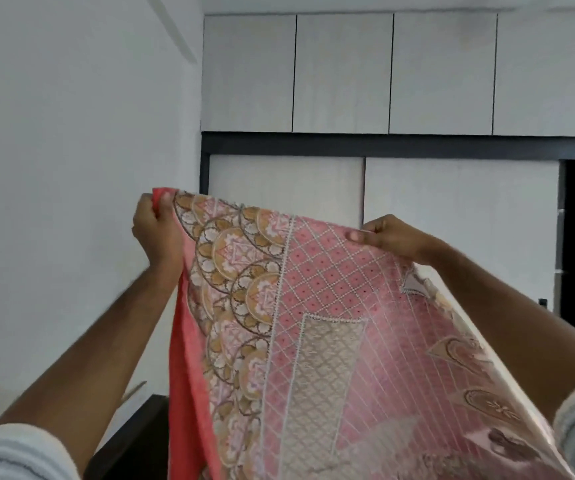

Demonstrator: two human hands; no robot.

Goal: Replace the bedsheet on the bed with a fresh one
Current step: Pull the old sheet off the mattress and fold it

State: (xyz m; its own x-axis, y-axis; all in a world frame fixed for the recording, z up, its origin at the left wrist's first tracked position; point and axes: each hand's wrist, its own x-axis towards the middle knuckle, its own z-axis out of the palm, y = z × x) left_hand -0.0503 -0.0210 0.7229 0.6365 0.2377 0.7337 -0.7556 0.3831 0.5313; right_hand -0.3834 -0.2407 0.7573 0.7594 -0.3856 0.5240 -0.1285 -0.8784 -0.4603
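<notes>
- The bedsheet, pink with a white lattice and a border of tan and cream scalloped medallions, is held up in the air and fills the lower middle and lower right of the frame.
- Its top edge runs from left of centre across to right of centre, sloping slightly down toward the right; the cloth hangs down from that edge out of the bottom of the frame.
- A plain coral-red band runs down the sheet's left side, folded along the edge under the left arm.
- The left hand, left of centre, is grasping the upper left corner of the sheet, thumb on the near face and fingers curled behind the cloth.
- The right hand, right of centre, is pinching the top edge, thumb tip pressed on the patterned face with the fingers behind.
- Both forearms reach up from the bottom corners of the frame; a pale striped sleeve shows at the lower left and another at the lower right edge.
- Behind the sheet stands a wardrobe with pale sliding doors in a dark frame, and a row of pale overhead cabinets fills the upper right.
- A white wall takes the left of the frame.
- A dark piece of furniture shows at the lower left, beside the red band; what it is cannot be told.
</notes>
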